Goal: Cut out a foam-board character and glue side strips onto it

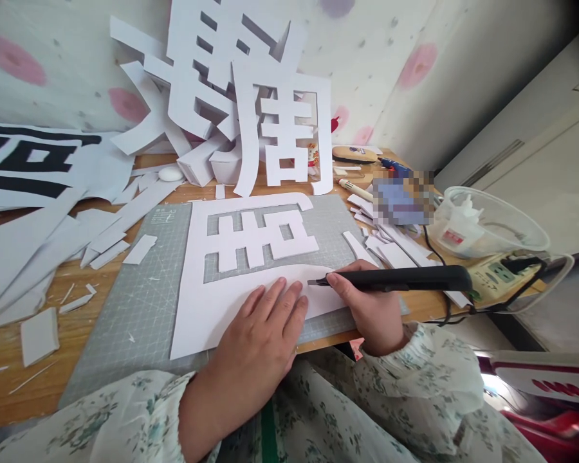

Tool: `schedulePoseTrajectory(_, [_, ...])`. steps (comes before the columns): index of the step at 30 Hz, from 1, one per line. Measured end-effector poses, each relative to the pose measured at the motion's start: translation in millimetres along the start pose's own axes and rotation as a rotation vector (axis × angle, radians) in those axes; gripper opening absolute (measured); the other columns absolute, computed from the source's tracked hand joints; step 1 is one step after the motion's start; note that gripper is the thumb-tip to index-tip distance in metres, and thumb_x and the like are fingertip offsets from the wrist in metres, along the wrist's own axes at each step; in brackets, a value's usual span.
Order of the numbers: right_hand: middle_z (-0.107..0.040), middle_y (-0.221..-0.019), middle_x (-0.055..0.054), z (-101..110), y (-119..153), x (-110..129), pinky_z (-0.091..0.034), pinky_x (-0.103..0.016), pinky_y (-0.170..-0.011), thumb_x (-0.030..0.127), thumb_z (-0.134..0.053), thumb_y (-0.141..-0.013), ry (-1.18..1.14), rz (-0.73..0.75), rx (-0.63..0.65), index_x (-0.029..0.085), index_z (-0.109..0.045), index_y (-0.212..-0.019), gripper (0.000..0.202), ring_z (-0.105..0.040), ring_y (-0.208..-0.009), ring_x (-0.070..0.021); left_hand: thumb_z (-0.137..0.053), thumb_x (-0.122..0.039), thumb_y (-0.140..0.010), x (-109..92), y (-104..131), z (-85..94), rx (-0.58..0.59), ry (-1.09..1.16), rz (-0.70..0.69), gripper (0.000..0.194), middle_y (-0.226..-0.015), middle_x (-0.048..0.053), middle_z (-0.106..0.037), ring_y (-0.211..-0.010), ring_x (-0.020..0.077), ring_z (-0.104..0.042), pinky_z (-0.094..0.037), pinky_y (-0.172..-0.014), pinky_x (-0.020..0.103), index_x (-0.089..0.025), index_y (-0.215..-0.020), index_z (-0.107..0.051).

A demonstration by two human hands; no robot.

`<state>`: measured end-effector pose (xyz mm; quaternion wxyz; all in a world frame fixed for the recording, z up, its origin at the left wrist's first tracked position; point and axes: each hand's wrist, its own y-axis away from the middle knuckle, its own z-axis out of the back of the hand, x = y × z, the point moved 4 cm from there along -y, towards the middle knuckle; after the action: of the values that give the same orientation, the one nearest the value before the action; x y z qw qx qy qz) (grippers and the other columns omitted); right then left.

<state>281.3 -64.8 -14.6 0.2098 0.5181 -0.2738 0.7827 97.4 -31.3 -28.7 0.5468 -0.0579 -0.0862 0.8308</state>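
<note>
A white foam-board character (pixel 200 315) with cut-out openings lies on a grey gridded cutting mat (pixel 120 321). My left hand (pixel 263 328) rests flat on the lower part of the board, fingers stretched and slightly apart. To its right, my right hand (pixel 369 312) is closed around a black utility knife (pixel 405 278). The knife's blade points left, over the board close to my left fingertips. Whether the tip touches the board I cannot tell.
Finished white cut-out characters (pixel 321 128) stand against the wall. White scraps (pixel 91 238) litter the left side, beside a printed black-character sheet (pixel 43 161). On the right are a clear plastic tub (pixel 511 238) holding a glue bottle (pixel 458 225), a power strip (pixel 499 276) and cables.
</note>
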Motion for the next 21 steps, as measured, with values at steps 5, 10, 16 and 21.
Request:
schedulePoseTrajectory(5, [-0.063,-0.056,0.002,-1,-1,3,-0.044,-0.028,-0.054,0.038,-0.074,-0.071,0.0,-0.007,0.006,0.022,-0.065,-0.059,0.022,-0.056,-0.056,-0.0153,-0.067,-0.031,-0.083,1,-1,-0.6,0.005,0.019,0.01,0.06,-0.155,0.008,-0.048,-0.142,0.0313,-0.043,-0.038,-0.113,0.049,-0.018,-0.14,-0.05])
schedulePoseTrajectory(10, [-0.06,-0.053,0.002,4,-3,2,-0.043,-0.027,-0.053,0.037,-0.073,-0.07,0.007,-0.021,-0.005,0.021,-0.063,-0.057,0.023,-0.053,-0.054,-0.0147,-0.067,-0.03,-0.082,2,-2,-1.5,0.01,0.025,0.02,0.059,-0.154,0.009,-0.049,-0.141,0.032,-0.044,-0.037,-0.113,0.05,-0.018,-0.138,-0.053])
schedulePoseTrajectory(16, [-0.059,-0.053,0.002,11,-5,-2,-0.042,-0.027,-0.053,0.036,-0.073,-0.069,0.031,-0.012,-0.023,0.021,-0.063,-0.056,0.022,-0.052,-0.055,-0.0145,-0.066,-0.03,-0.081,3,-2,-3.5,0.005,0.019,0.016,0.06,-0.155,0.009,-0.049,-0.141,0.032,-0.045,-0.037,-0.113,0.049,-0.018,-0.138,-0.053])
schedulePoseTrajectory(21, [-0.06,-0.055,0.002,14,-6,-6,-0.042,-0.027,-0.054,0.034,-0.074,-0.069,0.011,0.001,0.018,0.021,-0.064,-0.058,0.02,-0.052,-0.057,-0.0145,-0.062,-0.025,-0.082,3,-1,-3.5,0.008,-0.002,-0.002,0.059,-0.155,0.009,-0.048,-0.141,0.0327,-0.044,-0.037,-0.113,0.051,-0.016,-0.14,-0.051])
